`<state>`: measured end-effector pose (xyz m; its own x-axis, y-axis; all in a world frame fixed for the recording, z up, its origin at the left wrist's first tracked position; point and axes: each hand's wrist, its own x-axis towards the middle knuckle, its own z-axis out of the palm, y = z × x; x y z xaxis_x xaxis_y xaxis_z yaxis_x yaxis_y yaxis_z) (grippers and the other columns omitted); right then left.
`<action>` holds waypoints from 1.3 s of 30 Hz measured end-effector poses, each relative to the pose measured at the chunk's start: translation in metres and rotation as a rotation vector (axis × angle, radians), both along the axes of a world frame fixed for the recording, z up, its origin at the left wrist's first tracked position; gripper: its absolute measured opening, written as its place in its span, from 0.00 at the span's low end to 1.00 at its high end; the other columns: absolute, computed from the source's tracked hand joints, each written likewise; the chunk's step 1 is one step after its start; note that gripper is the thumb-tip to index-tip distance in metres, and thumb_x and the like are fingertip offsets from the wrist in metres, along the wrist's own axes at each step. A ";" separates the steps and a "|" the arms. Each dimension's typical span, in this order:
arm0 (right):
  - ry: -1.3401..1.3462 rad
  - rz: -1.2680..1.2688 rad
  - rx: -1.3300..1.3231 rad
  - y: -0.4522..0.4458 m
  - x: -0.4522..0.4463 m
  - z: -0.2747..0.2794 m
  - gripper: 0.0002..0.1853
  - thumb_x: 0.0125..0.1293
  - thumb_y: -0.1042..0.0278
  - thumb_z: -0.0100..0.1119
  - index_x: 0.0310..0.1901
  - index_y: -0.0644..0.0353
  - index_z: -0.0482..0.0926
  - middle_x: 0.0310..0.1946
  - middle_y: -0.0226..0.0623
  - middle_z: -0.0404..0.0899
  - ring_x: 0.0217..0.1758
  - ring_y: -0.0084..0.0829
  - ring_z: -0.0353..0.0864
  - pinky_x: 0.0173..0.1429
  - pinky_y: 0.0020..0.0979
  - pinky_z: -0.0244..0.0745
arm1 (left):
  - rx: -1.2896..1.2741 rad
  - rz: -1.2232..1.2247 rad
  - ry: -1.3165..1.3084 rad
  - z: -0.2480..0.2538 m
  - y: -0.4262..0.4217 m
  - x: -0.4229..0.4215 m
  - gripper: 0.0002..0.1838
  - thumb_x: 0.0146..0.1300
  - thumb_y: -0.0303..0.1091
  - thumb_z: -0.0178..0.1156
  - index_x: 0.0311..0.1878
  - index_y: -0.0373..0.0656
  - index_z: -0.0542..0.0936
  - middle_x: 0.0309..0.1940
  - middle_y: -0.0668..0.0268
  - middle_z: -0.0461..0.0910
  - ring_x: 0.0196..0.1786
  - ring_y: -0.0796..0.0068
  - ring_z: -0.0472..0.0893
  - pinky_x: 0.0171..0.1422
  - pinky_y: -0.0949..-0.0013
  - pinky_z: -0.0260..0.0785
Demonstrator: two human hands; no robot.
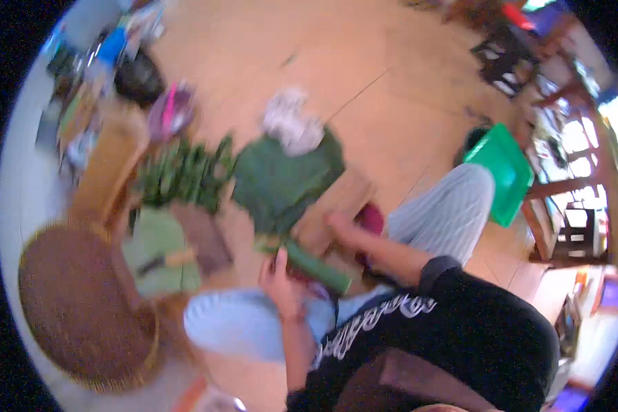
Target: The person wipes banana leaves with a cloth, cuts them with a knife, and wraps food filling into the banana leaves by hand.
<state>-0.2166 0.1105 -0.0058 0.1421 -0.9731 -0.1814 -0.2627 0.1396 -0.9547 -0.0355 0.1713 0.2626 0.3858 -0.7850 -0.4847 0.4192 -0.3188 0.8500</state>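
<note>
My left hand (276, 278) is closed round the near side of a green roll (319, 268), tube-shaped and perhaps a rolled leaf, lying across above my lap. My right hand (343, 230) reaches over a brown flat piece (333, 213) just beyond the roll; its fingers are smeared by motion. Past it spreads a large dark green leaf sheet (281, 182) with a whitish crumpled cloth (292, 120) on its far edge. To the left, a knife (165, 261) lies on pale green leaf pieces (154, 240). A heap of green bundles (185, 172) sits behind them.
A round woven tray (86, 309) stands at the left, near a long tan object (110, 165). A purple basin (172, 113) and dark bag (139, 77) are farther back. At right are a green plastic container (505, 175) and wooden furniture (563, 185).
</note>
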 end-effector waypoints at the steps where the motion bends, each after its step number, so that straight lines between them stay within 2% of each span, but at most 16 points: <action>1: 0.040 0.015 -0.016 -0.001 0.003 -0.003 0.08 0.59 0.68 0.48 0.33 0.64 0.73 0.31 0.44 0.74 0.38 0.41 0.74 0.42 0.41 0.69 | -0.039 -0.008 0.016 -0.012 0.000 -0.003 0.11 0.60 0.36 0.57 0.37 0.37 0.76 0.30 0.66 0.76 0.31 0.78 0.73 0.35 0.75 0.67; 2: 0.091 0.035 -0.044 -0.004 0.004 -0.003 0.09 0.59 0.67 0.48 0.34 0.64 0.73 0.31 0.43 0.74 0.38 0.40 0.74 0.42 0.41 0.69 | -0.041 -0.028 0.043 -0.031 0.002 0.001 0.10 0.60 0.35 0.57 0.38 0.37 0.75 0.30 0.66 0.75 0.33 0.76 0.74 0.36 0.72 0.67; 4: 0.196 0.074 -0.086 -0.009 0.005 0.002 0.09 0.60 0.67 0.48 0.35 0.64 0.73 0.31 0.42 0.74 0.38 0.39 0.74 0.41 0.40 0.70 | -0.076 -0.137 -0.078 -0.018 -0.001 -0.006 0.09 0.60 0.32 0.57 0.37 0.36 0.75 0.31 0.66 0.75 0.33 0.75 0.73 0.37 0.70 0.67; 5: 0.232 0.089 -0.097 -0.011 0.006 0.007 0.09 0.61 0.67 0.48 0.35 0.64 0.73 0.31 0.41 0.74 0.38 0.38 0.74 0.41 0.40 0.70 | -0.009 -0.109 0.039 -0.014 -0.006 -0.010 0.08 0.60 0.32 0.57 0.35 0.35 0.76 0.30 0.66 0.75 0.32 0.76 0.72 0.36 0.71 0.66; 7: 0.278 0.099 -0.107 -0.016 0.003 0.022 0.09 0.61 0.66 0.49 0.36 0.64 0.73 0.32 0.40 0.75 0.38 0.36 0.75 0.41 0.39 0.70 | -0.090 -0.182 -0.079 -0.051 -0.016 -0.007 0.09 0.59 0.33 0.58 0.33 0.35 0.76 0.28 0.68 0.74 0.29 0.77 0.69 0.32 0.73 0.64; 11: 0.356 0.078 -0.118 -0.019 -0.023 0.054 0.10 0.63 0.65 0.49 0.39 0.64 0.73 0.32 0.37 0.76 0.38 0.33 0.75 0.40 0.37 0.71 | -0.230 -0.441 -0.384 -0.048 -0.033 -0.036 0.09 0.59 0.32 0.58 0.31 0.34 0.75 0.24 0.70 0.73 0.25 0.78 0.67 0.28 0.73 0.63; 14: 0.460 0.062 -0.141 -0.004 -0.062 0.116 0.10 0.64 0.66 0.51 0.40 0.64 0.74 0.33 0.36 0.76 0.37 0.30 0.75 0.39 0.36 0.72 | -0.258 -0.560 -0.347 -0.048 -0.042 -0.060 0.09 0.59 0.32 0.58 0.31 0.35 0.74 0.23 0.71 0.73 0.25 0.79 0.69 0.27 0.74 0.63; 16: 0.116 -0.095 0.009 0.009 -0.084 0.149 0.09 0.62 0.68 0.53 0.39 0.65 0.75 0.33 0.35 0.77 0.36 0.26 0.75 0.39 0.32 0.72 | -0.312 -0.538 -0.230 -0.038 -0.035 -0.083 0.09 0.59 0.33 0.58 0.31 0.35 0.74 0.24 0.71 0.74 0.25 0.80 0.70 0.28 0.75 0.64; 17: -0.060 -0.161 0.086 0.017 -0.093 0.161 0.08 0.61 0.69 0.54 0.39 0.65 0.75 0.33 0.34 0.77 0.36 0.24 0.75 0.39 0.30 0.72 | -0.191 -0.564 -0.185 -0.045 -0.036 -0.090 0.09 0.60 0.34 0.58 0.31 0.36 0.75 0.25 0.70 0.74 0.26 0.81 0.72 0.29 0.75 0.65; 20: -0.293 -0.217 0.016 0.038 -0.106 0.199 0.07 0.61 0.69 0.56 0.36 0.65 0.76 0.32 0.32 0.77 0.34 0.20 0.74 0.39 0.25 0.71 | -0.255 -0.731 -0.306 -0.047 -0.036 -0.101 0.08 0.60 0.33 0.57 0.32 0.37 0.75 0.25 0.71 0.75 0.26 0.81 0.72 0.30 0.74 0.66; 21: -0.248 -0.217 -0.066 0.043 -0.108 0.204 0.07 0.61 0.69 0.56 0.37 0.65 0.76 0.32 0.32 0.77 0.34 0.20 0.74 0.39 0.24 0.71 | -0.154 -0.768 -0.113 -0.059 -0.036 -0.103 0.09 0.60 0.37 0.56 0.39 0.43 0.73 0.29 0.69 0.71 0.28 0.75 0.69 0.26 0.70 0.62; 23: -0.152 -0.225 -0.228 0.050 -0.116 0.213 0.07 0.61 0.70 0.57 0.38 0.64 0.77 0.32 0.30 0.77 0.33 0.20 0.75 0.38 0.23 0.72 | -0.179 -0.927 -0.309 -0.065 -0.042 -0.108 0.11 0.60 0.38 0.55 0.42 0.44 0.72 0.32 0.68 0.72 0.29 0.75 0.69 0.26 0.69 0.63; 25: -0.144 -0.225 -0.231 0.052 -0.117 0.207 0.07 0.60 0.70 0.57 0.38 0.63 0.77 0.32 0.30 0.77 0.32 0.19 0.74 0.37 0.23 0.71 | -0.274 -1.089 -0.419 -0.063 -0.047 -0.111 0.14 0.62 0.40 0.54 0.46 0.44 0.70 0.33 0.66 0.72 0.32 0.72 0.70 0.29 0.66 0.66; 28: -0.164 -0.211 -0.205 0.059 -0.119 0.212 0.08 0.60 0.69 0.57 0.39 0.63 0.77 0.32 0.29 0.77 0.31 0.18 0.74 0.36 0.23 0.71 | -0.142 -1.141 -0.480 -0.052 -0.041 -0.120 0.18 0.61 0.41 0.54 0.51 0.42 0.69 0.36 0.63 0.73 0.35 0.69 0.71 0.30 0.64 0.67; 31: -0.198 -0.206 -0.249 0.065 -0.112 0.221 0.08 0.60 0.69 0.58 0.39 0.63 0.78 0.31 0.28 0.78 0.31 0.18 0.74 0.35 0.23 0.71 | -0.250 -0.883 -0.268 -0.043 -0.026 -0.132 0.14 0.61 0.39 0.56 0.32 0.35 0.75 0.23 0.68 0.73 0.28 0.80 0.69 0.33 0.74 0.62; 39: -0.245 -0.238 -0.243 0.075 -0.110 0.233 0.10 0.60 0.66 0.59 0.39 0.62 0.78 0.29 0.28 0.78 0.28 0.17 0.74 0.33 0.22 0.71 | -0.359 -0.917 -0.344 -0.025 -0.021 -0.137 0.12 0.60 0.35 0.57 0.32 0.34 0.75 0.26 0.67 0.74 0.29 0.80 0.68 0.33 0.73 0.62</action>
